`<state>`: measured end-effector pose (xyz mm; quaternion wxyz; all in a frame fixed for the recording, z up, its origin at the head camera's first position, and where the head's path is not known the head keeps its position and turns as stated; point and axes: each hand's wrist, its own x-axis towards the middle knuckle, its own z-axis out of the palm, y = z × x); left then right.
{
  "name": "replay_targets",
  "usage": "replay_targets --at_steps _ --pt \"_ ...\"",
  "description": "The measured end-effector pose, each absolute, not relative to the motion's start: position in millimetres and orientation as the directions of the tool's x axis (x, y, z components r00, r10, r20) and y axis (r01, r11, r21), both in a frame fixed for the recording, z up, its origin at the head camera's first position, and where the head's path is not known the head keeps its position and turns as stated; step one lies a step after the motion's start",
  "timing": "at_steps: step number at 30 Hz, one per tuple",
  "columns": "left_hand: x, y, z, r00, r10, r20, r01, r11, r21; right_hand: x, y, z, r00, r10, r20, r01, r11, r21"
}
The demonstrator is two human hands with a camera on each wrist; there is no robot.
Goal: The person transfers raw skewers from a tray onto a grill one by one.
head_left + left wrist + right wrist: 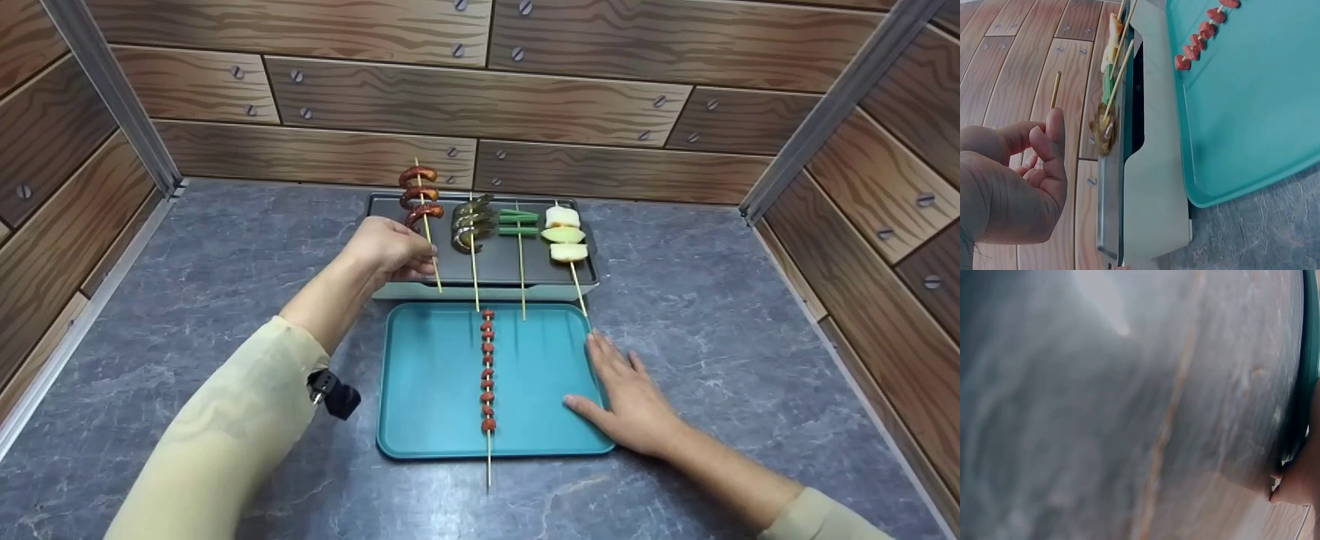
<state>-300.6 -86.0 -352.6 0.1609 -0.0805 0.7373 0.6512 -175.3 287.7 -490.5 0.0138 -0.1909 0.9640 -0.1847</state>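
My left hand [386, 251] pinches the stick of a skewer [421, 193] carrying curled red-brown pieces, raised at the left end of a dark grill plate [499, 274]. In the left wrist view a bare stick end pokes up past the fingertips; the food on it is out of sight there. Fingers spread, my right hand [634, 409] rests on the right rim of a teal tray [431, 375]. Lying lengthwise on that tray is a skewer of small red pieces [487, 373], its stick reaching over the near edge. At the right wrist view's edge, only part of the right hand [1297, 481] shows.
On the grill lie a shrimp skewer [471, 225], a skewer of green stalks [517, 231] and one with pale chunks [568, 234], sticks jutting over the front. The grill has a light-coloured base [1157, 197]. Wood-patterned walls [450, 90] enclose the grey marbled table [697, 300].
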Motion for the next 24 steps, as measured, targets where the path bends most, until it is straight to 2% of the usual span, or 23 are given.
replay_targets --at_steps 24 --pt "-318.2 -86.5 -368.8 -0.927 0.077 -0.367 -0.345 0.209 0.915 -175.4 287.8 -490.0 -0.926 -0.374 0.045 -0.366 0.863 -0.347"
